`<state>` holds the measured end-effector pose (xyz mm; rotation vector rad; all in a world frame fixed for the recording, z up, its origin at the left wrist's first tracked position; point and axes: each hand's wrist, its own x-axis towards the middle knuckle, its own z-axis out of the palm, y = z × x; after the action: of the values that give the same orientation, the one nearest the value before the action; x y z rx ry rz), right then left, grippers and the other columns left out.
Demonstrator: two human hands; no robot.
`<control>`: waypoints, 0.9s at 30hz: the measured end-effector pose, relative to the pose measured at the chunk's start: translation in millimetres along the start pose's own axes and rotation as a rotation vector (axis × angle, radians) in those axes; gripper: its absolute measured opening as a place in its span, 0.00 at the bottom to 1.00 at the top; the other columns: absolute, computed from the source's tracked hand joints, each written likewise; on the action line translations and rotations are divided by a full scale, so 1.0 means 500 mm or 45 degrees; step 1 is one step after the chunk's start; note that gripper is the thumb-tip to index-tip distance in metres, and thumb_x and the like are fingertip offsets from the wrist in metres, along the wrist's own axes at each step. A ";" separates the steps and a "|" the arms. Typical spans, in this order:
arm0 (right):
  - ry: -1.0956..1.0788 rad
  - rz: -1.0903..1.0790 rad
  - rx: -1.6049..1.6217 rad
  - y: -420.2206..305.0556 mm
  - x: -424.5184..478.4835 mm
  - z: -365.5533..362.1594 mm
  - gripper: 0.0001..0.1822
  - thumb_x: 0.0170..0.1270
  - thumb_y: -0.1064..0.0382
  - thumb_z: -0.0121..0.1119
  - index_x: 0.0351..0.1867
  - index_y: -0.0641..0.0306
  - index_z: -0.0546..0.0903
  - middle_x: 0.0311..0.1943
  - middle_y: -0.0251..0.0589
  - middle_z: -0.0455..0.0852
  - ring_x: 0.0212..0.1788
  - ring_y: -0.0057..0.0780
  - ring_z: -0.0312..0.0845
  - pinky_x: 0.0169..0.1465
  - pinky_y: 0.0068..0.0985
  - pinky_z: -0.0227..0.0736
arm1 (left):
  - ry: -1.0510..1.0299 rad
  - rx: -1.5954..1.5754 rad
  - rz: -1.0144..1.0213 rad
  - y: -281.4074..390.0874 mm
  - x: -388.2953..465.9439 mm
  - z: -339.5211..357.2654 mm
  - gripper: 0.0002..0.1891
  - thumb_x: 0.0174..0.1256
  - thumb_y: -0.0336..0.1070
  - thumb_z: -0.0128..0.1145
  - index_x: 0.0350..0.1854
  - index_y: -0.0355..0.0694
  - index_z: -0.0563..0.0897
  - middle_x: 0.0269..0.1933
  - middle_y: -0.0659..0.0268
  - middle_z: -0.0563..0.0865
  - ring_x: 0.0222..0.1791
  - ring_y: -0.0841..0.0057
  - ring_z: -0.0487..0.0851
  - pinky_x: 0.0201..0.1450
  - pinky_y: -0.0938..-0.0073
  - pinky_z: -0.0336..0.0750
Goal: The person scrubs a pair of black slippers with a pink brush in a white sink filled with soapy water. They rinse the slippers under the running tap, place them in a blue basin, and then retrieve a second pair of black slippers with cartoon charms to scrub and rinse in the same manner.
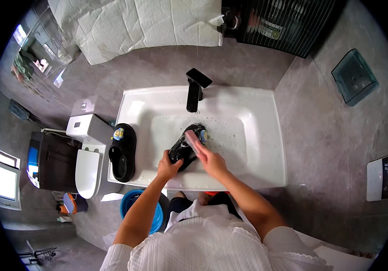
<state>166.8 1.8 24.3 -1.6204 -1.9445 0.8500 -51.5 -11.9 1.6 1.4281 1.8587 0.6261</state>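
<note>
A black clog [184,149], wet and streaked with suds, is held over the white sink basin [263,135]. My left hand [169,165] grips its near end, thumb on top. In my right hand [212,161] is a pink scrub brush [193,141], its bristles against the upper side of the clog. Beside the brush, a blue and yellow charm sits on the far part of the clog. The matching black clog [123,152], with a similar charm, lies on the left rim of the sink. Foamy water [227,130] fills the bottom of the basin.
A black faucet [194,96] stands at the back of the sink. Left are a white toilet [88,171] and a blue bucket [158,218] on the floor. A teal wall-mounted box [355,79] is at right. White quilted material [139,25] hangs above the faucet.
</note>
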 end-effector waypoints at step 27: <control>-0.360 0.305 0.615 0.039 -0.012 -0.030 0.29 0.73 0.57 0.56 0.74 0.51 0.67 0.60 0.48 0.83 0.53 0.27 0.81 0.56 0.25 0.73 | 0.190 0.149 0.360 0.091 0.060 0.055 0.29 0.52 0.50 0.73 0.50 0.39 0.76 0.48 0.53 0.85 0.47 0.54 0.83 0.47 0.59 0.77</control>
<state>191.9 0.7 21.0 -1.5090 -1.5552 1.5790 -6.5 28.4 10.2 1.7835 1.8469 0.7900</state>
